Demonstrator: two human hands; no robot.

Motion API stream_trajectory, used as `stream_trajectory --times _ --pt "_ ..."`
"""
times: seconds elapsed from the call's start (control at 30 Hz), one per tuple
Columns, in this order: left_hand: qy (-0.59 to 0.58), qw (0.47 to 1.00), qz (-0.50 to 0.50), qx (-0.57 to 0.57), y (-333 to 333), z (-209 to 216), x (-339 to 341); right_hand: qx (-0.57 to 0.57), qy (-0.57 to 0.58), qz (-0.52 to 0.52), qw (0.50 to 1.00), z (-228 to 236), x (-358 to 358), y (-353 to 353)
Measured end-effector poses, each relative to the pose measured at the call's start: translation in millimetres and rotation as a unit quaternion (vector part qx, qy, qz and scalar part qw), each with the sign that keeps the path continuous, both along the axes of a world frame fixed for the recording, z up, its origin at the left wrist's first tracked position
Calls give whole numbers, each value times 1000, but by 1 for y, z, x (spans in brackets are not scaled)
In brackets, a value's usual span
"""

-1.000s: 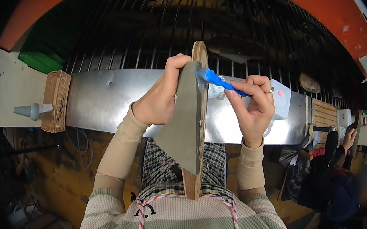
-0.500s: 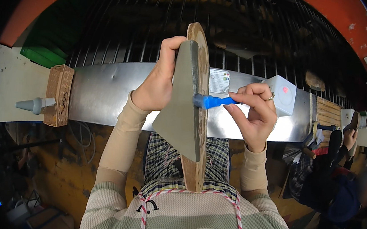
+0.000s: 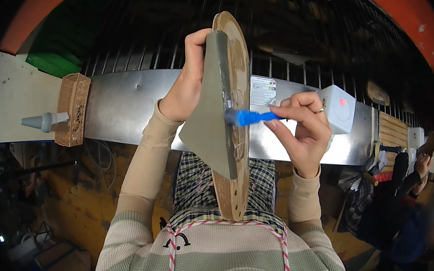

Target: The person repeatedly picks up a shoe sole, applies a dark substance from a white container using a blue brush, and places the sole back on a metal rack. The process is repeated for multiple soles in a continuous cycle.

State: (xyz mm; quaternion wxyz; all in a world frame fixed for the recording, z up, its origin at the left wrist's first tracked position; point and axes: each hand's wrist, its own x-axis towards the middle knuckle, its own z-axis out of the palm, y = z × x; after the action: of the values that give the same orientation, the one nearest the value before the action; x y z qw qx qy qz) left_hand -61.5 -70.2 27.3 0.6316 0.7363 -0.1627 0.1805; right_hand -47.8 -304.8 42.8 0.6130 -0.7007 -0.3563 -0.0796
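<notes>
My left hand (image 3: 186, 90) grips a slipper from its left side, near the far end, some of its fingers hidden behind it. The slipper stands on edge, with a smooth grey-green upper (image 3: 205, 108) on the left and a long brown sole (image 3: 230, 198) whose underside faces right. Between the thumb and fingers of my right hand (image 3: 306, 130), a blue-handled brush (image 3: 255, 118) is pinched. Its bristles touch the dark edge strip where the upper meets the sole, around mid-length.
Under my hands runs a metal bench top (image 3: 124, 107), with dark rods (image 3: 158, 44) beyond. A tan woven basket (image 3: 73, 110) stands left beside a grey cone-shaped thing (image 3: 44, 121). A white box (image 3: 338, 110) and printed label (image 3: 263, 91) lie right. Far right, another person's hand (image 3: 423, 163) holds a similar piece.
The slipper has shifted slightly away from me and tilted, showing more of its sole's underside. The brush sits a little nearer the slipper's near end, still against the edge strip.
</notes>
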Motion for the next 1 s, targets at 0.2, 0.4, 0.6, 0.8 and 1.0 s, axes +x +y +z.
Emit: stream_trajectory --times 0.2,0.4,0.6,0.8,1.0 --pt "-3 997 -18 -75 -8 -9 6 50 128 -39 990 6 22 22" --pt "10 997 29 -69 11 -8 12 16 125 -11 992 -3 6 23" --pt "38 997 58 -22 28 -11 18 27 215 0 976 -8 -33 6" --pt "-49 996 63 25 26 -13 25 6 116 -41 992 -4 -28 14" --pt "-17 998 49 34 23 -5 12 -52 -17 -96 994 3 -5 19"
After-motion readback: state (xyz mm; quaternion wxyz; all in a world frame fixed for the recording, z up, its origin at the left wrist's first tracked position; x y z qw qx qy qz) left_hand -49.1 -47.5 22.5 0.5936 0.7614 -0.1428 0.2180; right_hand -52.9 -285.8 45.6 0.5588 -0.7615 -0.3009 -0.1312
